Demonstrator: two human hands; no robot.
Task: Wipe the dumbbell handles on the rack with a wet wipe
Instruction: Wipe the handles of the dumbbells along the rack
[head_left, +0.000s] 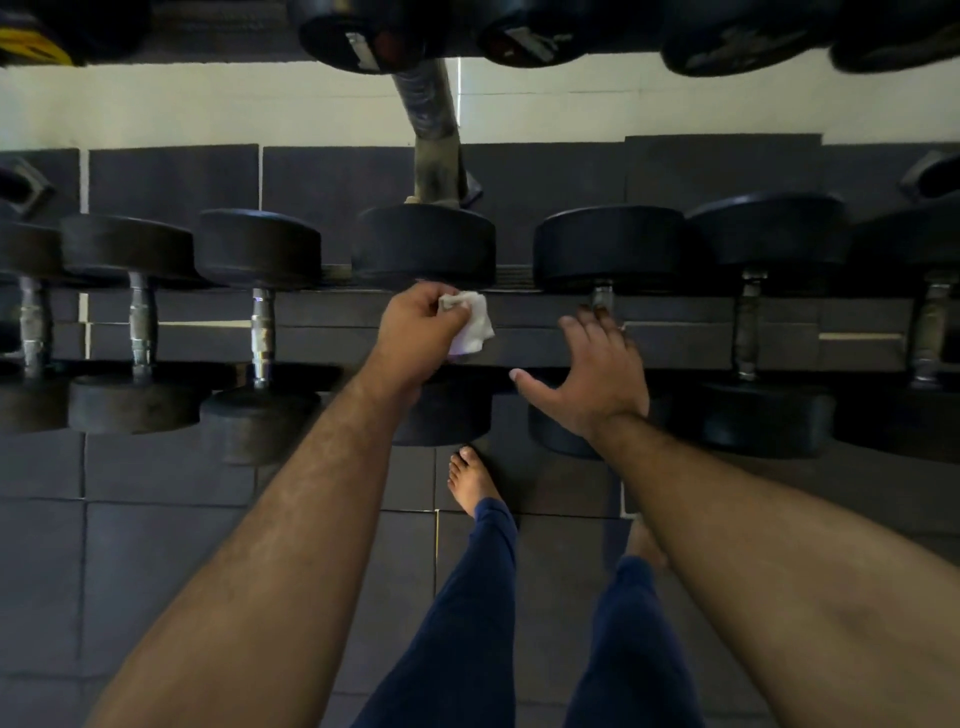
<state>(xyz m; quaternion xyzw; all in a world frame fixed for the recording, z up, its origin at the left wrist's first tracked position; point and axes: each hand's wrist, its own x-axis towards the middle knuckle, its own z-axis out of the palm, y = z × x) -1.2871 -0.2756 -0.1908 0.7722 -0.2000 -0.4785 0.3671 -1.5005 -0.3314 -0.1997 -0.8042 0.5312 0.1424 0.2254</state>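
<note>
Two bare forearms reach over the dark floor mats (156, 545) to the rack, where the left hand (415, 332) curls its fingers around a crumpled white wet wipe (475, 325) at one dumbbell's handle, while the right hand (597, 374), fingers spread and holding nothing, rests over the neighbouring dumbbell (608, 249).

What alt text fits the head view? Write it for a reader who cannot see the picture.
A person's left hand grips a crumpled white wet wipe over a dumbbell handle on a rack, while the open right hand reaches over the next dumbbell. More black dumbbells line the rack on both sides; bare feet stand on dark floor mats below.
</note>
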